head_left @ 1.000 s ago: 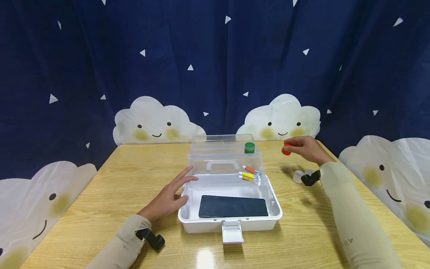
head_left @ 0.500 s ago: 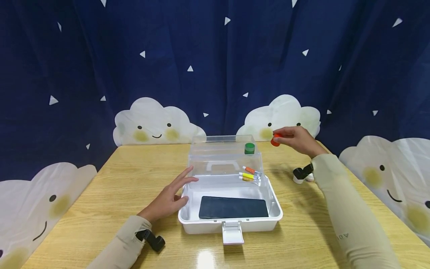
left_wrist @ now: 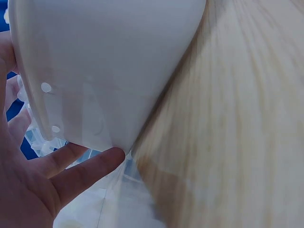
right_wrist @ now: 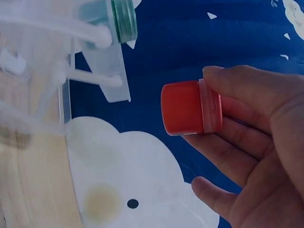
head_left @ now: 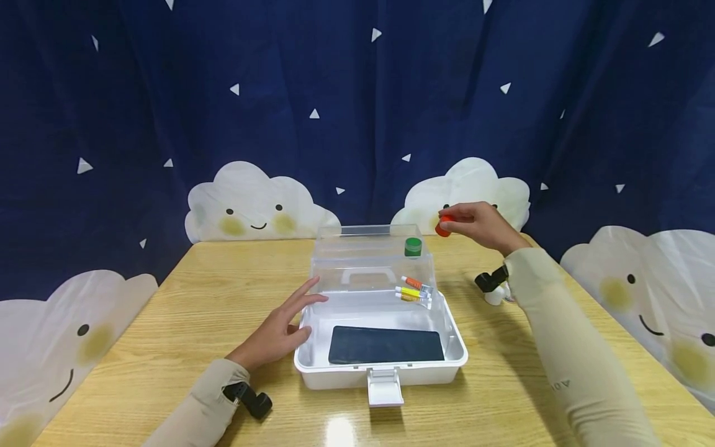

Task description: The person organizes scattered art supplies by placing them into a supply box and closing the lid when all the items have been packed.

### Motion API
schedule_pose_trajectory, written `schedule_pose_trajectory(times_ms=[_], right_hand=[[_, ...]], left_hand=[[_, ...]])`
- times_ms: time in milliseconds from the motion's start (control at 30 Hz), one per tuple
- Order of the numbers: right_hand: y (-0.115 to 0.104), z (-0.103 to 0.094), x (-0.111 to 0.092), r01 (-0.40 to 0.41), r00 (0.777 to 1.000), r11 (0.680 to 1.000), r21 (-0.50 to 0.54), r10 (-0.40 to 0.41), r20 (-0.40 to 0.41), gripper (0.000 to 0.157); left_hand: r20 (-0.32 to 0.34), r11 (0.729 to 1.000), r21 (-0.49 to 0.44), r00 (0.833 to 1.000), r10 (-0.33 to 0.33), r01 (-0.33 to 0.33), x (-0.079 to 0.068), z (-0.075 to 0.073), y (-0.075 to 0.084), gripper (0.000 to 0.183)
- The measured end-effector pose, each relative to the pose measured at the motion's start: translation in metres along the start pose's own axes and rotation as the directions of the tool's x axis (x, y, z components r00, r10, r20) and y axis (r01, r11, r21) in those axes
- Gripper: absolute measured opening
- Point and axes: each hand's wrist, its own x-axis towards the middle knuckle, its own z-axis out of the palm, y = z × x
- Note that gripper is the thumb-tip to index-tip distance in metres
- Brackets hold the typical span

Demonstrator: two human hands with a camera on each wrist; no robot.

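My right hand (head_left: 483,225) pinches a small red paint jar (right_wrist: 183,108) by its lid. It holds the jar in the air, just right of a white storage box (head_left: 385,374) with a raised clear lid (head_left: 329,273). A green paint jar (head_left: 413,247) stands in a clear tray (head_left: 357,242) at the back of the box. Orange, yellow and ochre paint tubes (head_left: 412,292) lie lower down on the right. On the box floor is a dark flat rectangle (head_left: 385,345). My left hand (head_left: 274,335), fingers spread, rests at the box's left side, fingertips touching its corner in the left wrist view.
White-looking jars (head_left: 494,295) stand on the wooden table (head_left: 223,273) under the right wrist, partly hidden by the wrist camera. A white latch (head_left: 385,391) hangs down at the box front. A dark blue curtain (head_left: 357,93) with clouds closes off the back.
My right hand has carried the red paint jar leftward and upward, from over the table's right side toward the clear tray. The left hand and the box stay in place.
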Motion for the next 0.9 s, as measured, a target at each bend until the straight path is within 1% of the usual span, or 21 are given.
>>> schedule_pose_trajectory(times_ms=[100,233,367,433,567,700,767,900], right_hand=[[-0.007,0.003,0.002,0.01,1.0,1.0,0.027,-0.01,0.005,0.037],[-0.014,0.009,0.007,0.008,0.999,0.999,0.045,-0.009,0.03,0.039],[-0.022,0.014,0.013,0.032,0.999,0.999,0.041,-0.033,0.042,0.038],[-0.027,0.016,0.015,0.048,0.998,0.998,0.036,-0.05,0.039,0.037],[-0.034,0.021,0.021,0.081,0.995,0.996,0.039,-0.083,0.045,0.036],[-0.039,0.032,0.024,0.091,0.993,0.995,0.039,-0.094,0.067,0.033],[-0.042,0.037,0.025,0.092,0.992,0.995,0.04,-0.095,0.081,0.032],[-0.048,0.043,0.027,0.096,0.99,0.995,0.039,-0.099,0.104,0.031]], left_hand=[[0.005,1.0,0.002,1.0,0.007,-0.007,0.0,-0.002,0.004,0.054],[0.01,1.0,-0.017,1.0,0.018,-0.017,-0.001,-0.002,0.004,0.054],[0.013,0.999,-0.043,1.0,0.001,-0.001,-0.001,-0.001,0.004,0.054],[0.012,0.999,-0.041,1.0,-0.005,0.005,0.001,-0.001,0.004,0.054],[0.008,0.999,-0.031,1.0,0.009,-0.009,0.002,-0.001,0.005,0.054],[0.013,0.999,-0.037,1.0,0.015,-0.014,0.0,-0.001,0.004,0.054],[0.014,0.999,-0.042,1.0,0.009,-0.008,0.0,0.0,0.001,0.054],[0.001,1.0,-0.028,1.0,-0.009,0.009,0.0,0.006,-0.019,0.059]])
